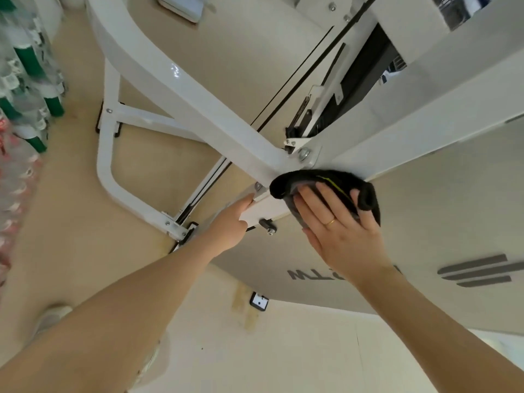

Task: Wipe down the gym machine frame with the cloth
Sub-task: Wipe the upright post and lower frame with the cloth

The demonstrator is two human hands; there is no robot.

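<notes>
The white gym machine frame [181, 89] runs as a thick curved beam from upper left down to a bolted joint at centre. A black cloth [334, 182] with a thin yellow-green line lies bunched against the frame just below that joint. My right hand [340, 231] presses flat on the cloth, fingers spread, with the cloth's edge folded over the fingertips and a ring on one finger. My left hand [229, 222] grips the edge of a white plate of the frame just left of the cloth; its fingers are hidden behind the plate.
A pale machine shroud [425, 251] with grey lettering and stripes fills the right. Black cables [295, 83] and a dark weight stack [363, 78] lie behind the joint. Packs of bottles [25, 89] line the left edge. A shoe [51, 316] stands on the beige floor.
</notes>
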